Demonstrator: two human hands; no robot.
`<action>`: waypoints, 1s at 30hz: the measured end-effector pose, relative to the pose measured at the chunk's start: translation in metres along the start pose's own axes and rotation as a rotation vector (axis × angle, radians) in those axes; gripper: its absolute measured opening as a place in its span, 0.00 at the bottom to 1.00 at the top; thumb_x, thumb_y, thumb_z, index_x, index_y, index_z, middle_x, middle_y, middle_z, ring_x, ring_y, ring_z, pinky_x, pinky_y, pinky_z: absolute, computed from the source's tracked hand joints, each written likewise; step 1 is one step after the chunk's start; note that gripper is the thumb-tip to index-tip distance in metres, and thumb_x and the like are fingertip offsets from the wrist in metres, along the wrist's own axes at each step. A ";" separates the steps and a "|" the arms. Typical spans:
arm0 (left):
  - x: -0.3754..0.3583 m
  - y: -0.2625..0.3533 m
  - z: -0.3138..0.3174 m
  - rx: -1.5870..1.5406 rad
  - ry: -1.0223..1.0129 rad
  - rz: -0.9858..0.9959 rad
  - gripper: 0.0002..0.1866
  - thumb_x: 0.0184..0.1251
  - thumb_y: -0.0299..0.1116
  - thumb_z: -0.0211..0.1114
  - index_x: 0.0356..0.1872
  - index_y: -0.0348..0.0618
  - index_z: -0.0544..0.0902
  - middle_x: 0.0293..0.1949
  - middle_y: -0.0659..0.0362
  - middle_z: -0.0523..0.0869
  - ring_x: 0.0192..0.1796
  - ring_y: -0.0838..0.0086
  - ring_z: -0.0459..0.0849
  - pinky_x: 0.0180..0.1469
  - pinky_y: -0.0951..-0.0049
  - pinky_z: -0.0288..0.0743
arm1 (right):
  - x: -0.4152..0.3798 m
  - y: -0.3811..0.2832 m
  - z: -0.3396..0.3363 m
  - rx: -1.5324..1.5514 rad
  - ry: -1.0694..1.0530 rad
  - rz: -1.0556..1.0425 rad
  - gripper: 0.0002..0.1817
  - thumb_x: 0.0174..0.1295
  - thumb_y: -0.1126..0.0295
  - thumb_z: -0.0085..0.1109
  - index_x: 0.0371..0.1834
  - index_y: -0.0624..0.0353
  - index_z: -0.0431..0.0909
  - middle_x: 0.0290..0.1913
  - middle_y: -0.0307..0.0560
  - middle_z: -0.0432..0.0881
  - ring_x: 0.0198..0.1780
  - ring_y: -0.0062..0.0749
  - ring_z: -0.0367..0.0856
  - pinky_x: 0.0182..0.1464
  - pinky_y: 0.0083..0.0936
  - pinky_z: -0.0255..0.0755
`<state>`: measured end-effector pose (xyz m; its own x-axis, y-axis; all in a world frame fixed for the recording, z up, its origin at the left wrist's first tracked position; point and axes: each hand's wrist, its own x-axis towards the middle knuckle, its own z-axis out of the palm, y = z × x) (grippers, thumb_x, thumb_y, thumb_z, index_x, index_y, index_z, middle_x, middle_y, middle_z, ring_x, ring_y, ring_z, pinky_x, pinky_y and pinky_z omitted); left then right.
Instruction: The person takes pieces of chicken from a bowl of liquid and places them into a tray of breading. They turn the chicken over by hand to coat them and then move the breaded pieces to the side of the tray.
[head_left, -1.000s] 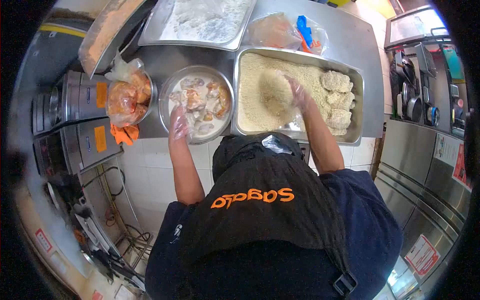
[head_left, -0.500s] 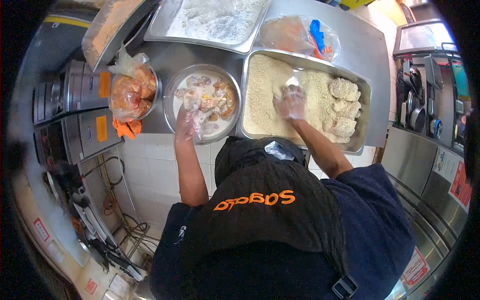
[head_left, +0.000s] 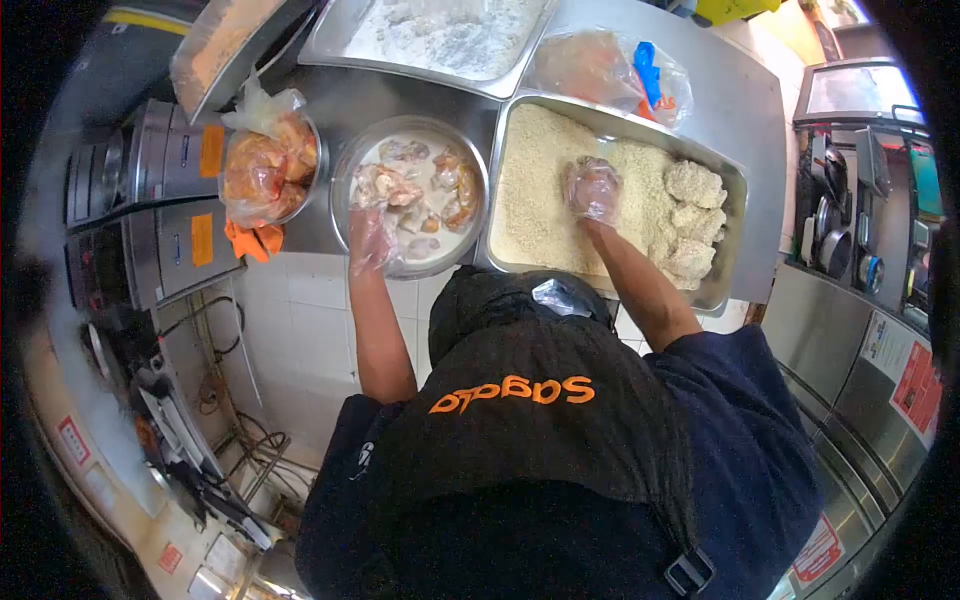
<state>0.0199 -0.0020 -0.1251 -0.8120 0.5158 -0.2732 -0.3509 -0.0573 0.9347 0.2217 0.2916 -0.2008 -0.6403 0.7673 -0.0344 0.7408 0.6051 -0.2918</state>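
Note:
My left hand point(head_left: 371, 238), in a clear plastic glove, grips a pale wet chicken piece point(head_left: 387, 187) at the left side of a round metal bowl point(head_left: 338, 205). White liquid with several more chicken pieces point(head_left: 458, 190) fills the bowl. In the deep metal tray at right, my gloved right hand point(head_left: 593, 190) rests on pale breadcrumbs point(head_left: 535, 180). Its fingers are curled down, and whatever is under them is hidden. Along the tray's right side lie several crumb-coated pieces point(head_left: 694, 185).
A tray of white flour point(head_left: 430, 45) stands at the back. Left of the bowl sits a plastic bag of chicken point(head_left: 265, 172) in a container, near an orange cloth point(head_left: 255, 241). Behind the crumb tray point(head_left: 735, 265) lies a clear plastic bag point(head_left: 585, 68).
The chicken piece in my left hand has shifted left within the bowl. My right hand has gone from spread fingers to a more curled shape in the crumbs. The view has tilted slightly.

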 end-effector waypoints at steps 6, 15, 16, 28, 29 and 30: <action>-0.010 0.024 0.017 0.042 0.016 -0.128 0.24 0.63 0.37 0.59 0.59 0.41 0.68 0.53 0.55 0.75 0.55 0.71 0.74 0.57 0.69 0.69 | -0.004 0.012 0.011 -0.006 0.015 -0.016 0.28 0.62 0.47 0.41 0.44 0.62 0.77 0.44 0.61 0.78 0.50 0.52 0.75 0.57 0.43 0.60; -0.002 -0.043 -0.070 -0.433 -0.305 -0.142 0.24 0.61 0.33 0.58 0.58 0.35 0.68 0.49 0.54 0.78 0.47 0.71 0.79 0.46 0.74 0.77 | -0.006 0.053 -0.041 0.244 -1.183 -0.011 0.30 0.60 0.41 0.47 0.57 0.49 0.74 0.59 0.49 0.73 0.58 0.43 0.72 0.60 0.35 0.64; -0.006 -0.029 -0.046 -0.434 -0.316 -0.141 0.24 0.61 0.33 0.58 0.58 0.35 0.68 0.49 0.54 0.78 0.47 0.71 0.79 0.46 0.74 0.77 | -0.006 0.090 0.000 0.415 -1.196 -0.227 0.32 0.51 0.38 0.57 0.55 0.45 0.76 0.59 0.60 0.71 0.63 0.40 0.66 0.66 0.35 0.57; -0.004 -0.011 -0.002 0.345 0.247 -0.288 0.22 0.59 0.33 0.54 0.53 0.30 0.71 0.42 0.50 0.79 0.38 0.66 0.81 0.40 0.67 0.79 | 0.002 0.040 -0.099 0.181 -0.278 -0.098 0.20 0.51 0.59 0.61 0.43 0.62 0.79 0.38 0.63 0.80 0.42 0.48 0.81 0.46 0.36 0.71; 0.008 -0.030 -0.013 0.188 0.255 -0.283 0.23 0.59 0.33 0.54 0.54 0.31 0.71 0.43 0.49 0.79 0.39 0.65 0.81 0.41 0.66 0.79 | 0.002 0.045 -0.090 0.181 -0.273 -0.087 0.20 0.51 0.59 0.61 0.43 0.62 0.79 0.38 0.63 0.80 0.42 0.48 0.81 0.46 0.36 0.71; 0.015 -0.042 -0.018 0.030 0.264 -0.279 0.24 0.60 0.34 0.53 0.55 0.31 0.70 0.43 0.48 0.79 0.41 0.64 0.82 0.43 0.65 0.79 | 0.005 0.047 -0.082 0.168 -0.234 -0.107 0.18 0.53 0.59 0.57 0.43 0.59 0.80 0.39 0.60 0.81 0.43 0.50 0.80 0.46 0.38 0.71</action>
<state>0.0136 -0.0072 -0.1722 -0.7808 0.2704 -0.5632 -0.5645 0.0809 0.8215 0.2698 0.3413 -0.1360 -0.7569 0.6194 -0.2086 0.6351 0.6216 -0.4585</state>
